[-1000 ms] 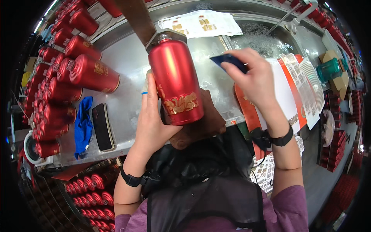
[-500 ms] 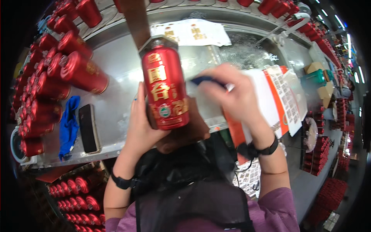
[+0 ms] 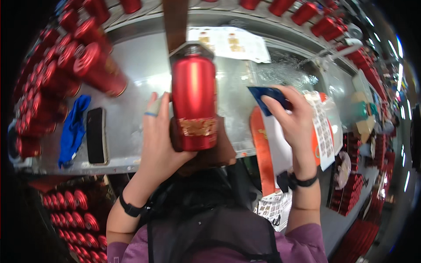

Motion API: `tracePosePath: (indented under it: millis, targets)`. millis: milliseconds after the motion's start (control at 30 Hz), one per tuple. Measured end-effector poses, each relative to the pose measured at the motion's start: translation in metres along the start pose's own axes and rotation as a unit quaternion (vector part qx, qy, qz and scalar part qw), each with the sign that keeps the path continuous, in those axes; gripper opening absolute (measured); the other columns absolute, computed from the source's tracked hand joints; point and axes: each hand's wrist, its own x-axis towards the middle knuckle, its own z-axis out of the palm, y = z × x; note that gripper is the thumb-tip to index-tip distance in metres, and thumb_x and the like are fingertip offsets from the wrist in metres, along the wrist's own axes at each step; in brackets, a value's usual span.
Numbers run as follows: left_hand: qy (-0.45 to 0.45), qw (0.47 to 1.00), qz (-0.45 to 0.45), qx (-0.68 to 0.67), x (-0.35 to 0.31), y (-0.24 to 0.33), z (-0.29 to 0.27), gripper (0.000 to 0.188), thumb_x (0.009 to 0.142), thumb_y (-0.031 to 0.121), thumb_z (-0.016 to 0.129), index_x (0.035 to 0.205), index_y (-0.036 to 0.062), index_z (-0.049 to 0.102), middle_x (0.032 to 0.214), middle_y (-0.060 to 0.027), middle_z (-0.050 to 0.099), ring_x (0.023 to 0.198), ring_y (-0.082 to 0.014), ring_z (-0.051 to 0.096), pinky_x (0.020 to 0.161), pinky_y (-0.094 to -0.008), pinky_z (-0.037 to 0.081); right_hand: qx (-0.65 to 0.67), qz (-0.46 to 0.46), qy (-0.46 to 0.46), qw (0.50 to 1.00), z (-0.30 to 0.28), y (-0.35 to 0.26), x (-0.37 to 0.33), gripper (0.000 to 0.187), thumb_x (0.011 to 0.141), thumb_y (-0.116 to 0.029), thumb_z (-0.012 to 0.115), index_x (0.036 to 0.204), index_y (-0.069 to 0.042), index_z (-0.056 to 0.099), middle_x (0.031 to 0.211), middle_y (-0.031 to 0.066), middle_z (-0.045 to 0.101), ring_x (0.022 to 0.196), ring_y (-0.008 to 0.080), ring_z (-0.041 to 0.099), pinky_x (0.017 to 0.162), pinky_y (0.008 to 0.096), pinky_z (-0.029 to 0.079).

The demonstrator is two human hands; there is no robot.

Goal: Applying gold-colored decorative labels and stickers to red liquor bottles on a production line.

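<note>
A glossy red bottle lies with its neck away from me in a brown cradle. Its plain red side faces up, with gold decoration near the base. My left hand grips the bottle from its left side, the thumb by the base and the fingers along the body; one finger wears a pale cover. To the right of the bottle and apart from it, my right hand pinches a flat dark-blue scraper between thumb and fingers.
Several red bottles crowd the left of the metal table, near a blue cloth and a phone. A printed sheet lies at the back. Label sheets and an orange sheet lie at the right.
The bottle has turned, so its large gold characters no longer face up and plain red shows. My right hand has moved away to the right with the scraper.
</note>
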Motion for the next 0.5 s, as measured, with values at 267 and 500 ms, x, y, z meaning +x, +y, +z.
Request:
tracePosePath:
  millis: [267, 500]
  targets:
    - [-0.083, 0.882, -0.120, -0.449, 0.005, -0.014, 0.018, 0.105, 0.075, 0.033, 0.085, 0.152, -0.0033, 0.023, 0.146, -0.0238, 0.042, 0.137, -0.0338, 0.042, 0.113, -0.0418, 0.034, 0.114, 0.087, -0.057, 0.988, -0.001, -0.018, -0.040, 0.021, 0.082, 0.000, 0.074, 0.101, 0.005, 0.069, 0.088, 0.0044, 0.062, 0.079, 0.0100, 0.057, 0.070, 0.0231, 0.045]
    - [-0.069, 0.829, -0.151, -0.534, 0.009, -0.007, 0.021, 0.078, 0.091, 0.025, 0.072, 0.151, -0.0021, 0.030, 0.140, -0.0156, 0.051, 0.130, -0.0223, 0.049, 0.110, -0.0358, 0.036, 0.147, 0.110, -0.046, 0.982, 0.005, -0.020, -0.052, 0.019, 0.083, 0.001, 0.072, 0.102, 0.005, 0.068, 0.090, 0.0038, 0.061, 0.082, 0.0098, 0.057, 0.073, 0.0225, 0.045]
